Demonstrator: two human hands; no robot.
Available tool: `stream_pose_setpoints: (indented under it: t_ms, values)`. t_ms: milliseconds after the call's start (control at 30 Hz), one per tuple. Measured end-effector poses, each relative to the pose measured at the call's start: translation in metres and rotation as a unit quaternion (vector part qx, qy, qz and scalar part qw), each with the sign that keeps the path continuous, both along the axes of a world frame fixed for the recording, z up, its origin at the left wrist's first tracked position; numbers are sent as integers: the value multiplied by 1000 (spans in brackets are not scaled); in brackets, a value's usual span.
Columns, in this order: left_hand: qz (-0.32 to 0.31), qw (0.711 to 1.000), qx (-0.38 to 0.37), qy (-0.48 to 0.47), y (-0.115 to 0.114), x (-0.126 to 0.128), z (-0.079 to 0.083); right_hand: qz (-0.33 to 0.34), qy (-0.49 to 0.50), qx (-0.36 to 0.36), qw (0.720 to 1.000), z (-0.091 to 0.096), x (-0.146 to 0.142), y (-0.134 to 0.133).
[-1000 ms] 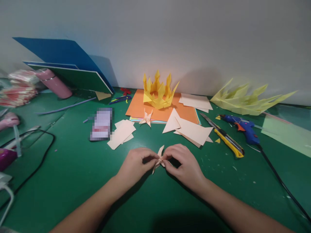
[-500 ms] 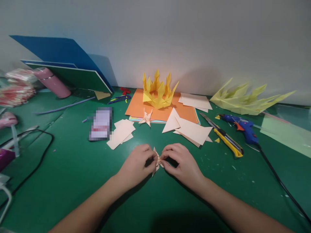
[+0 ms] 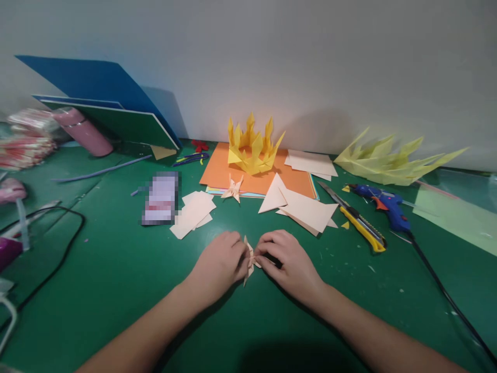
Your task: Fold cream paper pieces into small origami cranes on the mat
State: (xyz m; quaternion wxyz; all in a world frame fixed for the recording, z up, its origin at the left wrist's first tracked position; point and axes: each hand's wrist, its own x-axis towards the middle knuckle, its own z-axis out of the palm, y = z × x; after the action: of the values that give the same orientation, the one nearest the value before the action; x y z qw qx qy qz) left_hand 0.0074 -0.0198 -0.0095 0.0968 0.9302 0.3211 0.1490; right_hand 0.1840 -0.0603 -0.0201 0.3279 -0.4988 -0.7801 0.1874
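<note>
My left hand [image 3: 219,264] and my right hand [image 3: 289,264] meet over the green mat [image 3: 116,290], both pinching a small folded piece of pale peach paper [image 3: 249,258] between their fingertips. Only the piece's pointed tips show between the fingers. Beyond the hands lie cut peach triangles [image 3: 306,210], a stack of peach squares [image 3: 194,211] and a finished small peach folded figure [image 3: 233,189]. A yellow spiked paper crown [image 3: 254,147] stands on an orange sheet [image 3: 221,171].
A yellow utility knife [image 3: 363,230] and a blue glue gun [image 3: 388,207] with a black cord lie right. Pale yellow spiked paper [image 3: 392,158] rests against the wall. Left are a phone [image 3: 161,199], black cable [image 3: 58,259], pink bottle [image 3: 83,132] and leaning blue and green boards [image 3: 108,111].
Both hands have drawn closer together on the peach piece, and less of its upper tip shows than a second ago.
</note>
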Motion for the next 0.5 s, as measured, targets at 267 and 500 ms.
stream_pose_setpoints:
  t_ms: [267, 500]
  values:
    - [-53, 997, -15, -61, 3, -4, 10, -4, 4, 3, 1000, -2, 0, -1]
    - [-81, 992, -69, -69, 7, -8, 9, -6, 6, -4, 1000, 0, -1, -1]
